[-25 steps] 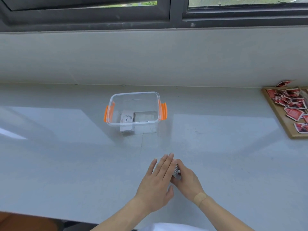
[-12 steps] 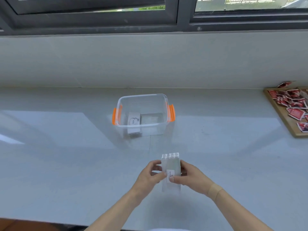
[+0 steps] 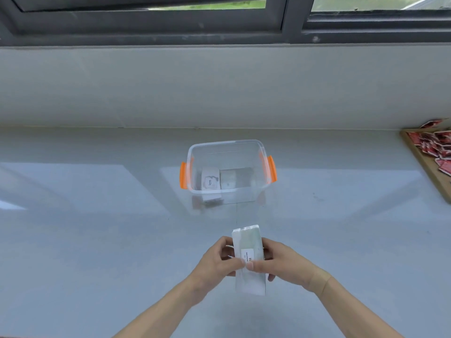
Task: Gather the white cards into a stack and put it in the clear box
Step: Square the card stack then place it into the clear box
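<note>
Lifted off the counter (image 3: 97, 240) since a second ago, the stack of white cards (image 3: 249, 250) sits pinched between left hand (image 3: 217, 262) and right hand (image 3: 280, 262), short of the clear box (image 3: 262, 152) — a loose squeeze could fan the cards out.

A flat wooden tray (image 3: 425, 164) is sitting at the right edge, red-and-white packets (image 3: 436, 147) lying scattered across it; a dark-framed window (image 3: 292, 23) is running along the top.

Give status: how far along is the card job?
Done: cards are squared into one stack; an earlier stack already lies in the clear box. In hand: left hand and right hand grip the stack above the counter. Left: carry it forward and drop it in the box.
</note>
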`<state>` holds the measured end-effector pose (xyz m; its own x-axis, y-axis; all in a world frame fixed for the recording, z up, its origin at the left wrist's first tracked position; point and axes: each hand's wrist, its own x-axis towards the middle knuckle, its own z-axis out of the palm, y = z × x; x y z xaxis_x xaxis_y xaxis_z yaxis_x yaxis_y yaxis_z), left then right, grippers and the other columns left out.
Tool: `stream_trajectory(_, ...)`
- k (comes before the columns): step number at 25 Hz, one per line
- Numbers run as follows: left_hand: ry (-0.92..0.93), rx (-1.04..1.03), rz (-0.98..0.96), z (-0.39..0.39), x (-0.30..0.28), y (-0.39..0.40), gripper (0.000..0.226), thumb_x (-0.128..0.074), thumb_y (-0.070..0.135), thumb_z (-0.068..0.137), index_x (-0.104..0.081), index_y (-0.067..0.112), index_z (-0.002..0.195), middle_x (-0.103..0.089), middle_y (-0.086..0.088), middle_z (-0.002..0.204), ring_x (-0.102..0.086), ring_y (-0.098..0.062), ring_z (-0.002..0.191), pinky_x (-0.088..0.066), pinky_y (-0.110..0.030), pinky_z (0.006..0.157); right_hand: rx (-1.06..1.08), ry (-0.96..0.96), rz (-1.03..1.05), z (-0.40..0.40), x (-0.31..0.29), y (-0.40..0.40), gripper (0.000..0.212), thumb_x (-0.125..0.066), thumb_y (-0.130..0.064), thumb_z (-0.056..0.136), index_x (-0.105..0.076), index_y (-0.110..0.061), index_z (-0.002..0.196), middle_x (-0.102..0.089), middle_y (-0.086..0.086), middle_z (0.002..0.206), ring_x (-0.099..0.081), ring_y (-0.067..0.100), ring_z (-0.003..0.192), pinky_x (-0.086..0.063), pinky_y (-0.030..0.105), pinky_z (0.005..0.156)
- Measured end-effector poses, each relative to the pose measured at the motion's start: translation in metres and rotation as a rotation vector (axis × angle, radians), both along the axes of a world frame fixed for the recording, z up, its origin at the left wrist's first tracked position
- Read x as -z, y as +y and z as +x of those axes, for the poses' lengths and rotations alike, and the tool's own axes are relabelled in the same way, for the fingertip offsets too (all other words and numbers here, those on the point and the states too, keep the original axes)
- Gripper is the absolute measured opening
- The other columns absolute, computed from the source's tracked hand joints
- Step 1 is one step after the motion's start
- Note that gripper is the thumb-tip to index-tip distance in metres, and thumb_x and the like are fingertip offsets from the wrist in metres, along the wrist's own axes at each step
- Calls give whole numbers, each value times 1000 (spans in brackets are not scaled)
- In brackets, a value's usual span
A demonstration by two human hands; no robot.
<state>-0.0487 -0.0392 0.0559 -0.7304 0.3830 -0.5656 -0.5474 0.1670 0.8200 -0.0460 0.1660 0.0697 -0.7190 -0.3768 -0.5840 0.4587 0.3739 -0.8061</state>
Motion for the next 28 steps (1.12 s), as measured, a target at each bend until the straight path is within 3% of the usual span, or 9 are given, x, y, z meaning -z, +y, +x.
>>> stream_trajectory(2, 25, -16, 10, -14, -8, -5, 38, -70, 19, 74, -58, 17, 111, -72, -12, 109, -70, -25, 97, -59, -33, 80, 33, 39, 15, -13, -7, -4, 52, -73, -54, 71, -55, -36, 117, -70, -9, 107, -67, 7, 92, -55, 31, 67)
stream_trajectory(4, 50, -26, 3, -35, -22, -10, 38, -70, 18, 74, -59, 16, 110, -73, -11, 106, -71, -21, 95, -57, -27, 75, 145, 227, 95, -28, -18, -5, 58, -67, -63, 69, -51, -39, 120, -67, -11, 110, -66, 7, 91, -56, 28, 70)
stream_trajectory(7, 132, -10, -70, -84, -48, -17, 38, -69, 19, 69, -59, 14, 105, -72, -10, 98, -69, -13, 84, -56, -23, 71, 310, 951, 563, -70, -27, 7, 57, -50, -55, 86, -48, -24, 133, -59, -4, 127, -54, 13, 115, -45, 30, 92)
stream_trajectory(9, 194, -12, -143, -122, -64, -20, 37, -69, 21, 66, -59, 14, 100, -70, -5, 93, -67, -12, 78, -57, -22, 67, 225, 1187, 766, -108, -31, 18, 63, -45, -50, 91, -40, -12, 141, -49, 5, 143, -39, 23, 135, -34, 37, 106)
stream_trajectory(12, 203, -49, -265, -181, -74, -17, 35, -70, 26, 63, -60, 18, 95, -73, 0, 88, -68, -13, 71, -57, -19, 62, -34, 1184, 867, -155, -24, 28, 77, -33, -59, 93, -25, -6, 149, -28, 10, 157, -15, 26, 147, -20, 50, 117)
stream_trajectory(16, 79, -56, -423, -234, -51, 5, 41, -72, 29, 67, -57, 17, 104, -74, -8, 94, -72, -26, 79, -59, -37, 84, -357, 1061, 897, -187, -4, 26, 96, -27, -75, 86, -4, -9, 152, -6, 10, 162, 4, 25, 148, -10, 51, 119)
stream_trajectory(21, 36, 56, -542, -242, -10, 34, 28, -71, 31, 70, -53, 20, 90, -65, -5, 84, -62, -20, 69, -57, -34, 72, -254, 883, 761, -201, 16, 18, 103, -28, -81, 81, 10, -17, 151, 10, 5, 162, 19, 16, 146, 3, 44, 121)
stream_trajectory(24, -31, 41, -533, -246, 6, 47, 23, -68, 29, 73, -53, 17, 87, -61, -3, 83, -62, -20, 73, -57, -32, 71, -227, 854, 721, -203, 23, 18, 100, -21, -81, 82, 9, -16, 152, 10, 3, 162, 20, 13, 145, 3, 42, 121)
stream_trajectory(28, -111, 62, -528, -244, 19, 63, 14, -64, 25, 77, -54, 16, 73, -59, -1, 69, -58, -18, 64, -52, -27, 62, -204, 869, 699, -203, 25, 17, 95, -22, -77, 85, 8, -16, 152, 7, 3, 162, 19, 13, 145, 3, 40, 121)
